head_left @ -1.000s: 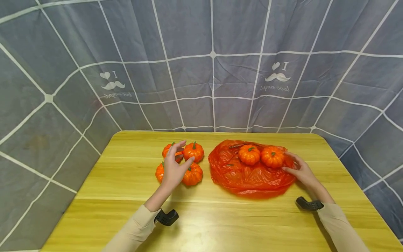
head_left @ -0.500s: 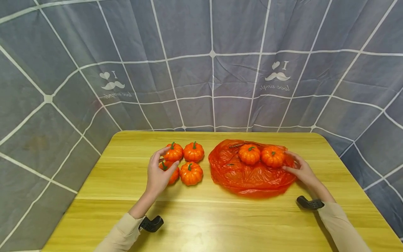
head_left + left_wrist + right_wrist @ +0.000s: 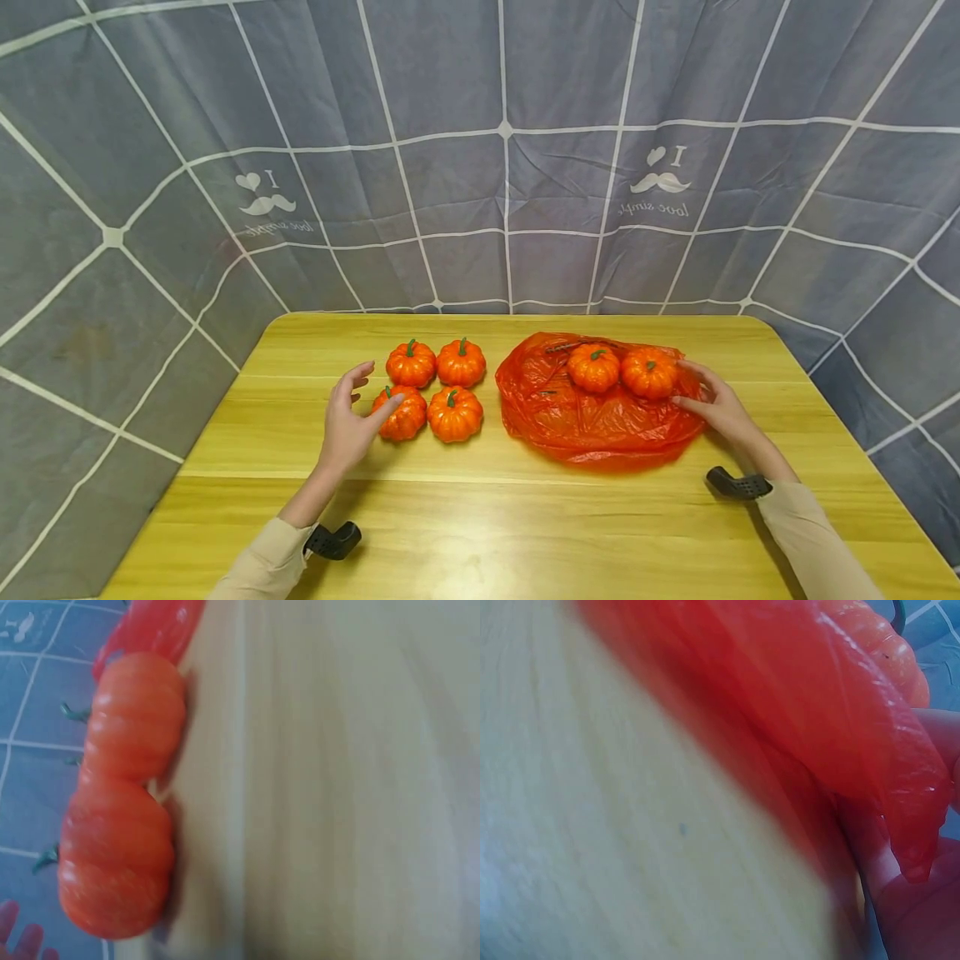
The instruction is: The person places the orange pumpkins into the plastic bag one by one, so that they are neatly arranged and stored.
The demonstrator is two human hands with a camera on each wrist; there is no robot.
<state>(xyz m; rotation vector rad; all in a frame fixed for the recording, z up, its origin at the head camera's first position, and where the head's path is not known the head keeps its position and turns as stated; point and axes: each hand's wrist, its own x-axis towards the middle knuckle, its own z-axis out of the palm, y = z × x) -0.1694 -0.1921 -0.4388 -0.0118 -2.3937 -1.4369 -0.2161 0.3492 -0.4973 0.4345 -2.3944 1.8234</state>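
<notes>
Near the left pumpkins, my left hand holds nothing, its fingers loosely bent and thumb spread. Its thumb overlaps the front-left pumpkin in the head view. The front-right pumpkin, back-left pumpkin and back-right pumpkin complete a tight square. My right hand holds the right edge of a crumpled red plastic bag. In the right wrist view, the bag's film lies between thumb and fingers. Two more orange pumpkins, a left one and a right one, sit at the bag.
A pale wooden table carries everything. Behind it and along its sides hangs a grey cloth with white grid lines. A black wrist mount is on the left sleeve, another black mount on the right.
My left hand has moved left and toward me, off the pumpkins, uncovering the back-left one and most of the front-left one. My right hand and the bag have stayed put.
</notes>
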